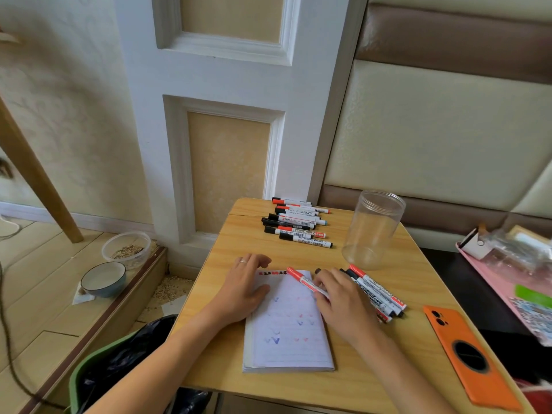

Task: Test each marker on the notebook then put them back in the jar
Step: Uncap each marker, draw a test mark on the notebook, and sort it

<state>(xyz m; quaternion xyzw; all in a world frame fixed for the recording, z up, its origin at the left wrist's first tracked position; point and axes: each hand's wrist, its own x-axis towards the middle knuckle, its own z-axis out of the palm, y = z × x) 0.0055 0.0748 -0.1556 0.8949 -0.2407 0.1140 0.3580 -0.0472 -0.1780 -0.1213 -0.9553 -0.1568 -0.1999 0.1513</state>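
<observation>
An open lined notebook (288,333) lies on the small wooden table (227,354), its page dotted with several blue and red test marks. My left hand (243,286) rests flat on its upper left corner. My right hand (340,297) grips a red-capped marker (301,279) that lies slanted over the page's top right. A few more markers (379,294) lie just right of that hand. A row of several markers (298,224) sits at the table's far edge. The clear plastic jar (373,230) stands upright with nothing inside.
An orange phone (466,354) lies face down at the table's right front. A pink tray (490,279) with clutter is at the right. Left of the table stand a green bin (89,372) with a black liner, a bowl (103,279) and a plastic tub (127,249).
</observation>
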